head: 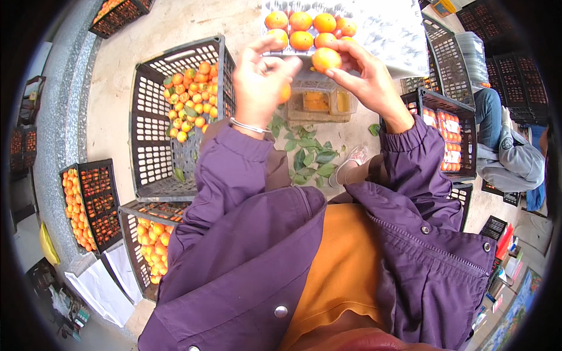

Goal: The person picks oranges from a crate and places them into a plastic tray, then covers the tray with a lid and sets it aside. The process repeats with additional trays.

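My right hand (364, 79) holds an orange persimmon-like fruit (326, 60) between thumb and fingers, just in front of a clear plastic tray. My left hand (263, 79) is raised beside it, slightly blurred, with fingers curled; another orange fruit (285, 94) shows partly behind its palm edge. Rows of orange fruit (301, 41) sit in the clear tray on a pale, patterned work surface (390, 35). A finger of my left hand overlaps a fruit at the tray's near left corner.
A black plastic crate (153, 109) with small orange fruit stands at left; fuller crates (99, 206) lie beyond. Green leaves (314, 158) are scattered on the floor. At right, a crate (470, 149) holds packed trays of fruit (450, 131). A seated person (509, 153) is farther right.
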